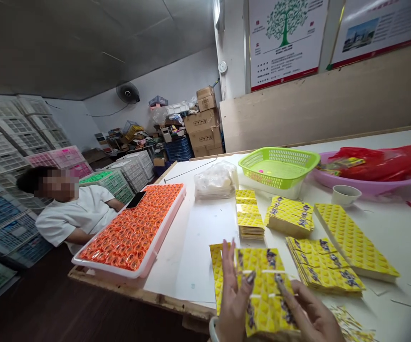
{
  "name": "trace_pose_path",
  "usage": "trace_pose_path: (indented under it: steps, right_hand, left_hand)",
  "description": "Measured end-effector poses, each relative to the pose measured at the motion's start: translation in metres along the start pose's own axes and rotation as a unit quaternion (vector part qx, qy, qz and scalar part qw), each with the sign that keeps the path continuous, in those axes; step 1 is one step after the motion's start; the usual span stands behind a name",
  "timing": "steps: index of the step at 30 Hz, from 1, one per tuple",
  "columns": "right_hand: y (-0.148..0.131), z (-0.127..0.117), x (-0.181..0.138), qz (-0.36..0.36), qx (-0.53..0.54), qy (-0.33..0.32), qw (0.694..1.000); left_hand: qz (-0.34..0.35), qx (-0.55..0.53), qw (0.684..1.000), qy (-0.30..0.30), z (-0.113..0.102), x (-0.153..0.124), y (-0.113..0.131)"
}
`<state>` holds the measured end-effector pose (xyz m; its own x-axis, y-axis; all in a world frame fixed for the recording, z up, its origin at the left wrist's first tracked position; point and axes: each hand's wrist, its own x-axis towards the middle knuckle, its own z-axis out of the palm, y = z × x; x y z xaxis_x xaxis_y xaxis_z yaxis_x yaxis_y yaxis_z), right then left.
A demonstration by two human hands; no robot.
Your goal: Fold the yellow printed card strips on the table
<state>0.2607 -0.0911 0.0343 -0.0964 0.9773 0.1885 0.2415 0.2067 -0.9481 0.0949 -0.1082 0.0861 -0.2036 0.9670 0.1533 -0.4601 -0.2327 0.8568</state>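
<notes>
Both my hands are at a sheet of yellow printed cards (267,266) with dark blue lettering, at the bottom of the view. White gaps run across it between the cards. My left hand (229,299) grips its left side, thumb on the front, fingers pointing up. Another yellow piece (216,266) shows behind those fingers. From the right, my right hand (310,308) pinches the sheet's side with a finger laid along its front; its underside is hidden. Just beyond lie a narrow stack of yellow cards (250,216) and a lettered stack (322,263).
Another lettered stack (291,213) and a long yellow stack (355,242) lie behind. Further back are a green basket (280,178), a grey cup (346,194) and a purple basin (369,185). A tray of orange items (134,232) stands left, a seated person (77,213) beside it.
</notes>
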Motion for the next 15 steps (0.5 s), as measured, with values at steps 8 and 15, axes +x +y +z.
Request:
trace_pose_path:
  steps: [8,15]
  right_hand:
    - [-0.046,0.005,-0.002,0.018,0.147,0.005,0.989]
    - [-0.032,0.054,-0.018,0.008,0.104,-0.027,0.994]
  left_hand:
    - [-0.136,-0.109,0.985,-0.01,0.016,-0.013,0.0]
    - [0.047,0.145,0.986,0.07,0.021,-0.019,-0.028]
